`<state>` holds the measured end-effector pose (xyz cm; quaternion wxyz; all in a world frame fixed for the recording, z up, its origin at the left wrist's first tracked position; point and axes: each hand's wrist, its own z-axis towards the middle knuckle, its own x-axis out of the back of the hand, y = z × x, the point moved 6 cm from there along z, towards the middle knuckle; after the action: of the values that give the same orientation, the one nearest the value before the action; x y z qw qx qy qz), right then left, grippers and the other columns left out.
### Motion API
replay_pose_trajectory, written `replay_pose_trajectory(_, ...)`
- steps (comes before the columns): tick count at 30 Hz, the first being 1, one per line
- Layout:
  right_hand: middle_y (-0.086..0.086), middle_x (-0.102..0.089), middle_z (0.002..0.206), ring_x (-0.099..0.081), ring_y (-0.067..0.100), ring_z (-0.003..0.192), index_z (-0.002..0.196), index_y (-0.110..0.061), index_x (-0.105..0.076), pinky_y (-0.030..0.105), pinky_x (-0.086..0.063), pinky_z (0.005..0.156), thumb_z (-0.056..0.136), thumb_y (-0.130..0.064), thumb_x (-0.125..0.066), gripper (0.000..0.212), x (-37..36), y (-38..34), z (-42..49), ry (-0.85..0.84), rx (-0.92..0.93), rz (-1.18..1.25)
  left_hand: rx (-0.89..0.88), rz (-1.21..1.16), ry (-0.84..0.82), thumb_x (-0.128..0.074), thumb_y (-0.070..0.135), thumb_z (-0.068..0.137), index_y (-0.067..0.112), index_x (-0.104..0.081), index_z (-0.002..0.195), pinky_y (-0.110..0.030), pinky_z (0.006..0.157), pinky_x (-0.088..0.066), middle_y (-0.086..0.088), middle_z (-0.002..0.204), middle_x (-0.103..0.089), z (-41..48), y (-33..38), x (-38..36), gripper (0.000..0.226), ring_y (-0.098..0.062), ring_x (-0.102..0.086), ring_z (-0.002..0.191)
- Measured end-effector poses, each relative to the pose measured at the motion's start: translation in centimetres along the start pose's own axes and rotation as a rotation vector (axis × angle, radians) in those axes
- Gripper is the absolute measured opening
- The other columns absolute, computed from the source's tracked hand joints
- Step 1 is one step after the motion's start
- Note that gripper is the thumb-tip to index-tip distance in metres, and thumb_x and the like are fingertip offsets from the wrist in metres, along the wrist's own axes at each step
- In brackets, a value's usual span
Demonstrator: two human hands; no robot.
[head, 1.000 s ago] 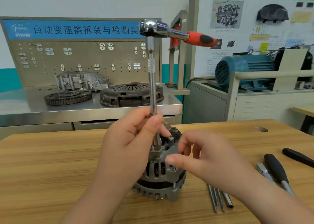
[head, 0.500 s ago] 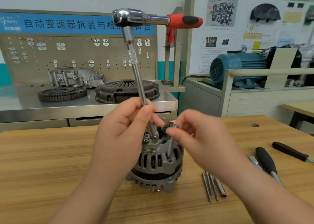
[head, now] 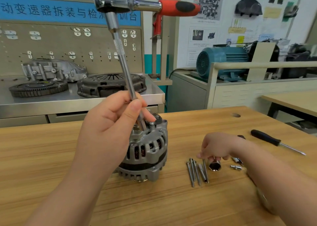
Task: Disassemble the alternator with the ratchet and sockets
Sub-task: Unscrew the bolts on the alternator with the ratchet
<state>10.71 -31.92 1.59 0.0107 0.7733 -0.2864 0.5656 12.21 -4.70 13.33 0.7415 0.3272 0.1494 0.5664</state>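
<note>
**A:** Which step?

**B:** Unbolting, I'd judge. On the pale wooden table (head: 51,157), the grey finned alternator (head: 147,150) stands under the left grip (head: 109,128), which is wrapped round the tilted chrome, red-handled ratchet (head: 120,2) by its long extension bar (head: 127,73).

**A:** And the right grip (head: 216,146)?

**B:** Lower right of it, curled over the long steel bolts (head: 193,172) and short chrome socket (head: 214,166). Pinching which, I cannot tell. Next: seat the tool squarely on a remaining fastener.

1. Ratchet (head: 178,7): chrome head, red handle, black inset.
2. Extension bar (head: 119,45): silver, cross-hatched knurled band.
3. Alternator (head: 149,150): grey housing, black middle band.
4. Table (head: 51,157): light wood grain.
5. Motor (head: 223,61): teal-blue.
6. Screwdriver (head: 265,137): black handle.
</note>
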Motion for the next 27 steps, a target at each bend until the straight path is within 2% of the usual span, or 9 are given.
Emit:
replay_pose_trajectory(3, -0.007, -0.049, 0.047, -0.037, 0.009, 0.039, 0.062, -0.016, -0.056, 0.018, -0.028, 0.039, 0.09, -0.036, -0.064, 0.036, -0.5, 0.0, 0.9, -0.012, -0.024, 0.0, 0.01, -0.008, -0.029, -0.045, 0.046, 0.084, 0.038, -0.065, 0.082, -0.02, 0.068, -0.048, 0.008, 0.076, -0.072, -0.2, -0.1, -0.5, 0.022, -0.008, -0.064, 0.073)
replay_pose_trajectory(7, -0.008, -0.048, 0.046, -0.039, 0.007, 0.034, 0.06, -0.018, -0.058, 0.012, -0.029, 0.035, 0.089, -0.034, -0.065, 0.034, -1.0, -1.1, 1.7, -0.01, -0.035, -0.07, 0.027, -0.025, -0.058, -0.046, 0.047, 0.084, 0.038, -0.066, 0.082, -0.02, 0.066, -0.049, 0.006, 0.075, -0.072, -0.5, -0.2, -0.9, 0.022, -0.011, -0.064, 0.071)
replay_pose_trajectory(10, -0.008, -0.052, 0.05, -0.046, 0.008, 0.045, 0.06, -0.018, -0.059, 0.018, -0.035, 0.043, 0.089, -0.037, -0.064, 0.034, -1.2, -1.6, 2.0, 0.015, -0.04, -0.176, 0.039, -0.04, -0.073, -0.046, 0.046, 0.084, 0.039, -0.066, 0.083, -0.029, 0.073, -0.048, 0.005, 0.075, -0.072, -0.8, -0.5, -1.1, 0.022, -0.011, -0.065, 0.075)
replay_pose_trajectory(14, -0.008, -0.058, 0.061, -0.053, 0.007, 0.058, 0.071, -0.019, -0.062, 0.021, -0.039, 0.053, 0.092, -0.04, -0.061, 0.03, -0.3, -2.0, 0.4, 0.105, -0.001, -0.135, 0.057, -0.017, -0.106, -0.048, 0.045, 0.085, 0.035, -0.065, 0.084, -0.041, 0.064, -0.053, 0.004, 0.074, -0.071, -1.3, -0.7, -1.9, 0.019, -0.03, -0.061, 0.068)
replay_pose_trajectory(17, -0.009, -0.059, 0.062, -0.053, 0.003, 0.058, 0.078, -0.018, -0.064, 0.016, -0.043, 0.053, 0.093, -0.039, -0.057, 0.026, 2.5, -3.2, -3.7, 0.394, 0.261, 0.308, 0.091, -0.041, -0.142, -0.047, 0.035, 0.089, 0.033, -0.063, 0.082, -0.017, 0.061, -0.05, 0.004, 0.069, -0.069, -1.9, -0.8, -2.9, 0.017, -0.011, -0.063, 0.064)
replay_pose_trajectory(19, -0.007, -0.056, 0.059, -0.051, 0.001, 0.055, 0.077, -0.015, -0.065, 0.013, -0.044, 0.053, 0.089, -0.036, -0.056, 0.026, 4.7, -4.1, -9.0, 0.721, 0.571, 0.622, 0.171, -0.126, -0.204, -0.044, 0.036, 0.087, 0.03, -0.062, 0.08, -0.016, 0.057, -0.049, 0.002, 0.065, -0.066, -2.6, -1.1, -4.4, 0.021, -0.011, -0.064, 0.06)
replay_pose_trajectory(21, -0.002, -0.056, 0.067, -0.051, 0.003, 0.061, 0.076, -0.015, -0.062, 0.012, -0.042, 0.056, 0.092, -0.028, -0.053, 0.023, 5.5, -5.4, -14.3, 1.027, 0.865, 0.59, 0.283, -0.258, -0.28, -0.045, 0.04, 0.084, 0.026, -0.062, 0.077, -0.02, 0.053, -0.049, 0.0, 0.062, -0.064, -3.5, -1.5, -6.2, 0.024, -0.015, -0.063, 0.056)
replay_pose_trajectory(23, -0.005, -0.054, 0.074, -0.053, 0.006, 0.072, 0.082, -0.017, -0.058, 0.014, -0.042, 0.065, 0.091, -0.023, -0.051, 0.013, 5.1, -6.4, -17.2, 1.179, 0.999, 0.428, 0.384, -0.385, -0.347, -0.045, 0.037, 0.086, 0.024, -0.062, 0.074, -0.02, 0.05, -0.046, 0.0, 0.059, -0.061, -4.3, -1.8, -8.0, 0.025, -0.014, -0.06, 0.052)
replay_pose_trajectory(27, -0.007, -0.05, 0.101, -0.049, 0.004, 0.095, 0.111, -0.017, -0.048, 0.012, -0.036, 0.088, 0.091, -0.027, -0.051, 0.021, 6.4, -4.6, -17.9, 1.388, 0.84, 0.295, 0.466, -0.365, -0.445, -0.045, 0.042, 0.09, 0.03, -0.062, 0.071, -0.019, 0.049, -0.043, 0.005, 0.056, -0.056, -5.4, -2.5, -9.9, 0.028, -0.01, -0.052, 0.047)
